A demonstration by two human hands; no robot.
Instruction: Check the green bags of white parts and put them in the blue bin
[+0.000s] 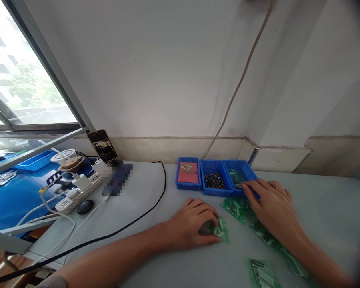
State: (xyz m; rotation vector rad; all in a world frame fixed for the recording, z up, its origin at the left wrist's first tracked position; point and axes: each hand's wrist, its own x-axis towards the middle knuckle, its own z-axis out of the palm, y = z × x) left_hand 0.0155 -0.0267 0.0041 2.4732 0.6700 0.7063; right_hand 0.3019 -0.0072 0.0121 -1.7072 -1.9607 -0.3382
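Head view: the bare left hand (195, 224) curls round a small green translucent plastic bag (221, 230), its contents partly covered by fingers. The bare right hand (271, 204) reaches over the rightmost blue plastic bin (248, 170); its fingertips hide whether it grips anything. Bottom edge crops another green bag (262, 274).

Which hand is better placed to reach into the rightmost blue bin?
Right, I'd say. The right hand is at the near edge of the rightmost blue bin; the left hand is farther off, holding a small green bag.
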